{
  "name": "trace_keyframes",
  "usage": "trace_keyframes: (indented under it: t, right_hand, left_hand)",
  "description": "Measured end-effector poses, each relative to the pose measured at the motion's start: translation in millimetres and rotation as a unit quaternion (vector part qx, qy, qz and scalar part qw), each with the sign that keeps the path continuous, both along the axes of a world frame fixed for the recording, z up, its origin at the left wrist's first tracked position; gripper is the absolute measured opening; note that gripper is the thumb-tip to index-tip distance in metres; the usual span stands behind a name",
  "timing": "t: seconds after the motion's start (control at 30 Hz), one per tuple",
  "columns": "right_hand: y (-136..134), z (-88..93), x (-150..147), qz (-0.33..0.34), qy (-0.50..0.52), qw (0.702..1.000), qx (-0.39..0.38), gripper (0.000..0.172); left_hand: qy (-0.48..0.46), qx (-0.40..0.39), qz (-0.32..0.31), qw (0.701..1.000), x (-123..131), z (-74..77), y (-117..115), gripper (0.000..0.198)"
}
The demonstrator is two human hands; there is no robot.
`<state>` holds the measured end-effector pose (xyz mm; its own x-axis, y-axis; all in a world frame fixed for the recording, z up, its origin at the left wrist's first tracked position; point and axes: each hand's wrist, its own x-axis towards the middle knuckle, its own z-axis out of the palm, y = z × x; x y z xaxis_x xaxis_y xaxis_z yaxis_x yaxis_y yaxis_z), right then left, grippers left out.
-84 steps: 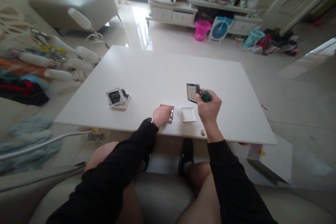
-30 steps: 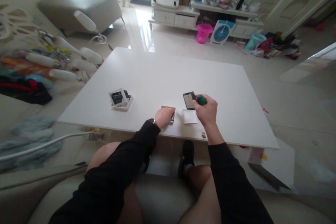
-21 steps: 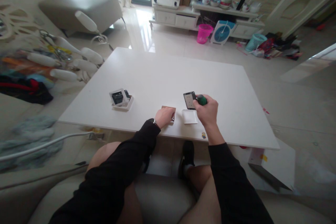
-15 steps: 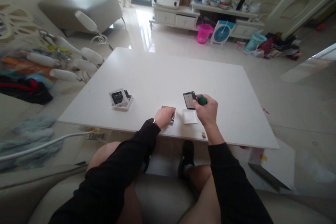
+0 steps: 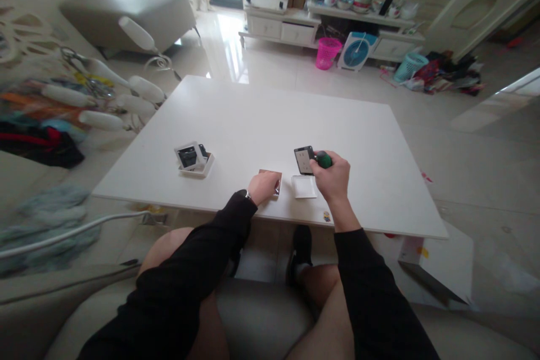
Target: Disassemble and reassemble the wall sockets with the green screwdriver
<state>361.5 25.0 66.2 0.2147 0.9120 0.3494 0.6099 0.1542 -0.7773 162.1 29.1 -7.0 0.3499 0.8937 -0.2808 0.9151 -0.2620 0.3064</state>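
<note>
Our left hand point(image 5: 264, 187) reaches down over a small box point(image 5: 270, 171) near the close edge of the white table point(image 5: 295, 115), its fingers drawn narrow at the box's right side; a bright glint shows by the fingertips, but we cannot tell whether they pinch anything. Our right hand point(image 5: 334, 175) is closed around two things at once: the socket panel point(image 5: 304, 160), gripped by its right edge, and a tool with a green handle point(image 5: 324, 159), whose rounded end faces up towards us, so that its shaft is hidden. The socket panel lies to the right of our left hand and a little farther from us, so the right hand is the nearer one to it, and the left has the gap between box and panel to its right. The panel is close to square, only slightly taller than wide, and it stands tilted up with its slotted face turned towards us, its longer side running away from us. Just below it sits a shallow white tray point(image 5: 304, 187), between the small box and our right wrist; we cannot tell whether the panel's lower edge touches it. Well apart on the left, a white frame point(image 5: 196, 149) leans over dark parts in another white tray point(image 5: 205, 167), out of reach of both hands as they are placed.
</note>
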Motion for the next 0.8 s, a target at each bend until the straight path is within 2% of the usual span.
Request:
trace_keyframes:
  t: [0.33, 0.8]
  right_hand:
    - [-0.8, 1.1, -0.3, 0.000, 0.001, 1.000, 0.003, 0.019]
    - [0.5, -1.5, 1.7, -0.005, -0.002, 1.000, 0.010, 0.021]
  left_hand:
    - [-0.012, 0.005, 0.001, 1.000, -0.6, -5.0, 0.8, 0.011]
    - [-0.036, 0.002, 0.005, 0.999, 0.5, -2.7, 1.4, 0.013]
